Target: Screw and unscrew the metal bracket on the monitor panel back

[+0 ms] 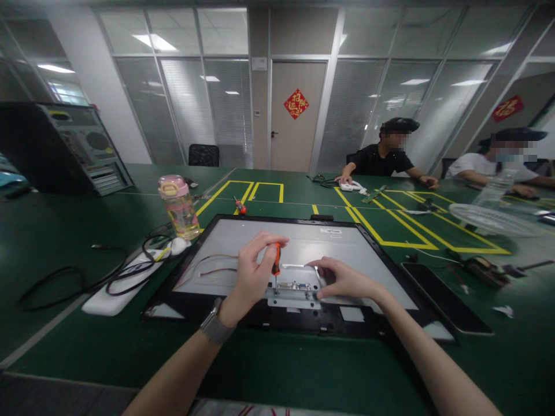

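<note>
On the panel (347, 248): our left hand (254, 263) round a driver (276, 260) at the bracket (284, 302); right hand (342, 278) spread alongside. Likely screw-turning; next, we judge, steady upright pressure.

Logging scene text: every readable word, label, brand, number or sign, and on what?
"招财进宝" (soft): red diamond sign on door.
"福": red sign, far right.
Too blurred: labels on display panel, white notice beside door.
No brand or number legible.

On the table (277, 370), a power strip (124, 283) lies left of the monitor panel (303, 242), a bottle (178, 208) behind the strip.
</note>
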### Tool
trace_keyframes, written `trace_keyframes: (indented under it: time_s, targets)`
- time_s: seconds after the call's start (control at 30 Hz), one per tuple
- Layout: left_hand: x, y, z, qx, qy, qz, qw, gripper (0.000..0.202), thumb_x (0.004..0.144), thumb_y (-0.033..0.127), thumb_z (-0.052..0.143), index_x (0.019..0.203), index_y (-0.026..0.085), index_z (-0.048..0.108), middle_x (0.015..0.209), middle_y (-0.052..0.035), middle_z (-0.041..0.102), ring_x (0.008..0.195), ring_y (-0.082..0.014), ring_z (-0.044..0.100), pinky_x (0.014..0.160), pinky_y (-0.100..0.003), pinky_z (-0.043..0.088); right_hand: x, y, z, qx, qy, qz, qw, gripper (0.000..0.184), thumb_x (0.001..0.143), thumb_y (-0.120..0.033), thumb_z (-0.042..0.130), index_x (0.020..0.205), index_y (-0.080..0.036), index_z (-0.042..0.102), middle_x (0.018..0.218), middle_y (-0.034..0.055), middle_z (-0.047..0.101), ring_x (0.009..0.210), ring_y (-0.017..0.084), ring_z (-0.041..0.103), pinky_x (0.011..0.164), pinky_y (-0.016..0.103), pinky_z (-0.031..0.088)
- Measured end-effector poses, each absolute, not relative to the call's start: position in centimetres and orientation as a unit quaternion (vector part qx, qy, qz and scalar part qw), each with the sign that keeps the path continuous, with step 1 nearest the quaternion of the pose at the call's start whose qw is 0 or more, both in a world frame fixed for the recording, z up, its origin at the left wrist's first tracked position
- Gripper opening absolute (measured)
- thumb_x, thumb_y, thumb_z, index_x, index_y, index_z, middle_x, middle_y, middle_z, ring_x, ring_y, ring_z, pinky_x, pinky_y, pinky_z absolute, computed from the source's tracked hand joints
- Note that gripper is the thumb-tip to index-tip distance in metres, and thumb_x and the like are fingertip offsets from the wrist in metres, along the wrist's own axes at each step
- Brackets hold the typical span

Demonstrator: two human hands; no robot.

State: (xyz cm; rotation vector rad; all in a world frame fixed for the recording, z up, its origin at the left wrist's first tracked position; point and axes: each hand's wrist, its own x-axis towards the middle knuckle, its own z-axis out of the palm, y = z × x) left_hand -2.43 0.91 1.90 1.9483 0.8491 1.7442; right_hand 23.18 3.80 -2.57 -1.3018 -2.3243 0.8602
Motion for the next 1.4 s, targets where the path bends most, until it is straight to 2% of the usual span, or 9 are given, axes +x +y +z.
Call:
trace_keyframes:
  time_s: [0.13,0.33,0.57,0.83,1.0,1.1,1.2,1.27,1.4]
  targets:
    - [-2.3,1.2,2.2,0.68,0.333,0.636,0.149,0.013,0.086,0.024,0.062,0.091,0.021,0.074,0.085,-0.0037,0.06,0.078,-0.0147,0.059,0.072,-0.027,0.051,23.2,3.8,-2.7,-0.458,-0.819,0.299,0.173,0.071,0.065,-0.047,0.084,0.127,-0.024,0.062,0.093,0.0026,0.057,0.087,0.023,0.055,0.077,0.032,0.046]
    - [-3.0,1.6,2.8,0.648,0.31,0.621,0.312,0.028,0.091,0.023,0.045,0.097,0.015,0.072,0.08,-0.0063,0.07,0.068,-0.0145,0.068,0.061,-0.025,0.056,23.2,3.9,-2.8,-0.458,-0.82,0.3,0.17,0.072,0.065,-0.048,0.084,0.129,-0.024,0.061,0.093,0.0031,0.056,0.087,0.023,0.055,0.077,0.033,0.046]
    - [-6.1,2.1,5.0,0.732,0.297,0.489,0.371,0.03,0.089,0.023,0.053,0.114,0.017,0.069,0.103,-0.0111,0.074,0.089,-0.0186,0.072,0.078,-0.031,0.06,23.1,3.6,-2.2,-0.463,-0.815,0.307,0.165,0.073,0.065,-0.05,0.083,0.129,-0.022,0.061,0.094,0.0034,0.055,0.087,0.024,0.054,0.078,0.034,0.046]
    - [-7.8,2.7,4.3,0.744,0.365,0.513,0.224,0.019,0.082,0.026,0.066,0.097,0.019,0.075,0.091,-0.0057,0.072,0.08,-0.0163,0.069,0.072,-0.027,0.059,23.3,3.8,-2.6,-0.458,-0.818,0.308,0.165,0.074,0.065,-0.053,0.082,0.129,-0.022,0.06,0.095,0.0042,0.055,0.09,0.025,0.054,0.081,0.036,0.046]
    - [-7.8,2.4,4.4,0.745,0.353,0.487,0.289,0.03,0.089,0.028,0.056,0.114,0.019,0.07,0.111,-0.009,0.072,0.104,-0.0213,0.067,0.088,-0.034,0.056,23.4,4.0,-2.8,-0.454,-0.82,0.307,0.167,0.075,0.066,-0.053,0.081,0.129,-0.019,0.06,0.094,0.0045,0.055,0.089,0.025,0.053,0.08,0.037,0.045]
    - [-7.4,2.3,4.1,0.724,0.35,0.498,0.325,0.03,0.086,0.027,0.061,0.114,0.019,0.069,0.102,-0.0073,0.072,0.092,-0.0187,0.069,0.085,-0.032,0.056,23.4,3.9,-2.8,-0.459,-0.817,0.309,0.164,0.074,0.066,-0.052,0.081,0.13,-0.021,0.06,0.095,0.0042,0.055,0.089,0.024,0.054,0.08,0.036,0.046]
    - [-6.5,2.5,3.5,0.716,0.346,0.548,0.259,0.017,0.079,0.025,0.069,0.095,0.02,0.074,0.084,-0.0022,0.064,0.074,-0.014,0.063,0.072,-0.027,0.054,23.5,3.8,-2.8,-0.457,-0.815,0.313,0.169,0.074,0.066,-0.052,0.081,0.129,-0.021,0.06,0.095,0.0039,0.054,0.089,0.024,0.054,0.08,0.036,0.046]
    - [-6.0,2.5,3.1,0.714,0.343,0.568,0.223,0.012,0.079,0.024,0.07,0.089,0.02,0.074,0.081,-0.0013,0.06,0.074,-0.0138,0.059,0.069,-0.025,0.051,23.5,3.8,-2.8,-0.454,-0.816,0.313,0.171,0.074,0.065,-0.052,0.082,0.129,-0.021,0.061,0.094,0.0037,0.054,0.089,0.025,0.054,0.08,0.036,0.046]
    - [-5.3,2.1,3.0,0.733,0.309,0.563,0.224,0.022,0.092,0.024,0.053,0.101,0.02,0.073,0.09,-0.0046,0.06,0.085,-0.0157,0.059,0.077,-0.029,0.049,23.3,3.8,-2.6,-0.455,-0.816,0.314,0.168,0.074,0.066,-0.052,0.081,0.129,-0.019,0.061,0.093,0.004,0.054,0.089,0.025,0.054,0.079,0.036,0.046]
